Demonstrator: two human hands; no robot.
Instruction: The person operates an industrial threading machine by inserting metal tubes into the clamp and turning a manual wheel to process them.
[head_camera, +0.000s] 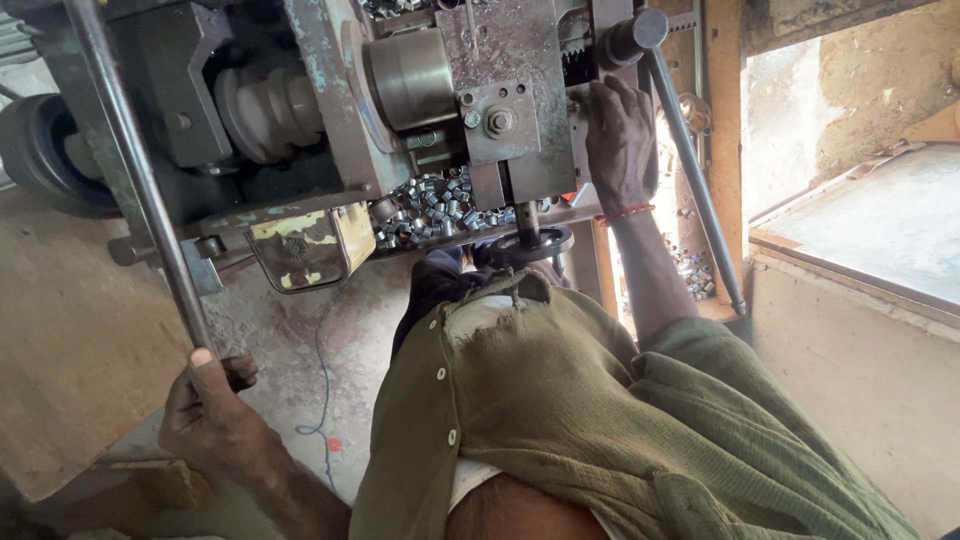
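Left hand closed around the lower end of a long steel rod slanting up across a grimy metal machine, thumb pressed against the bar. Right hand laid flat against the machine's side, just below a dark lever with a round knob, a red thread at the wrist. Heap of small shiny metal rings piled on the machine's tray beneath a steel cylinder and a bolted plate; olive-green buttoned shirt filling the lower middle.
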